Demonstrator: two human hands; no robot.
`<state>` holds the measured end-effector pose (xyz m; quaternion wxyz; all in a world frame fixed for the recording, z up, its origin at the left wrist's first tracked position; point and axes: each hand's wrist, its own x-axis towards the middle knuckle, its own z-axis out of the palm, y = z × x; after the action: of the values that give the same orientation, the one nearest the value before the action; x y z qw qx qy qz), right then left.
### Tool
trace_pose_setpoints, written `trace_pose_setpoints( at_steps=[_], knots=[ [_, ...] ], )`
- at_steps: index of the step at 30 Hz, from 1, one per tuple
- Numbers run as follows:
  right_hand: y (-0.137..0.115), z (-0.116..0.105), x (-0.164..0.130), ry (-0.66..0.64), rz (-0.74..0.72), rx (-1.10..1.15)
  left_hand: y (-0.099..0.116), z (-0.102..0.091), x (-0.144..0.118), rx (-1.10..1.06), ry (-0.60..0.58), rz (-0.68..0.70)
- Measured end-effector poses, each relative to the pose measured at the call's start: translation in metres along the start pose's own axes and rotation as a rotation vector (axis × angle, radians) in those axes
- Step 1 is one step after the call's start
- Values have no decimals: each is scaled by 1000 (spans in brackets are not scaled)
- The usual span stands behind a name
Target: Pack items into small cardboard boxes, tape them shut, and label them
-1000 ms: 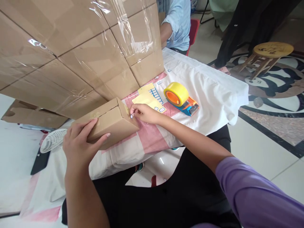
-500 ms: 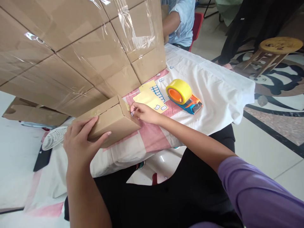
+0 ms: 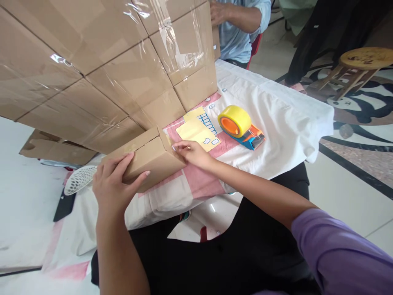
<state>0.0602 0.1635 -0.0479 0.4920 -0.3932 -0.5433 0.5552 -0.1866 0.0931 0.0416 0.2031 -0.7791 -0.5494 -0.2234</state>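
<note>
A small closed cardboard box (image 3: 153,164) lies on the cloth-covered table, a seam running along its top. My left hand (image 3: 113,176) grips its near left part, fingers over the top and thumb along the front side. At the box's right end my right hand (image 3: 190,152) has its thumb and fingers pinched together close to the end face; whatever they hold is too small to make out. Just beyond that hand lies a yellow sticker sheet (image 3: 193,129) with blue-edged white labels. A tape dispenser (image 3: 241,127) with a yellow roll rests to the right.
A tall stack of taped cardboard boxes (image 3: 123,78) stands behind the box. Left are a white perforated basket (image 3: 80,179), a dark flat object (image 3: 64,207) and flattened cardboard (image 3: 58,149). Another person's arm (image 3: 242,18) shows behind the stack. A wooden stool (image 3: 365,59) stands right.
The whole view has shifted slightly to the right. My left hand keeps its grip, and my right hand stays pinched at the box's end. The other person's arm has risen.
</note>
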Motion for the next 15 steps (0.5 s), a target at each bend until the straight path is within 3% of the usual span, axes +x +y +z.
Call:
trace_pose_setpoints(
  at_steps=[2,6,8,11,15],
  knots=[
    [-1,2,-2,-32,44,30,0,-1,0,-10,-10,-13],
    [-8,-7,1,94,26,-42,1,1,-1,-4,5,-16],
    [-11,-15,3,97,27,-79,1,2,-1,-6,14,-8],
    [-14,-24,1,-18,-34,-133,2,1,0,-14,22,6],
    [-20,-27,-9,-326,-170,-343,-4,-4,-1,-134,38,40]
  ],
)
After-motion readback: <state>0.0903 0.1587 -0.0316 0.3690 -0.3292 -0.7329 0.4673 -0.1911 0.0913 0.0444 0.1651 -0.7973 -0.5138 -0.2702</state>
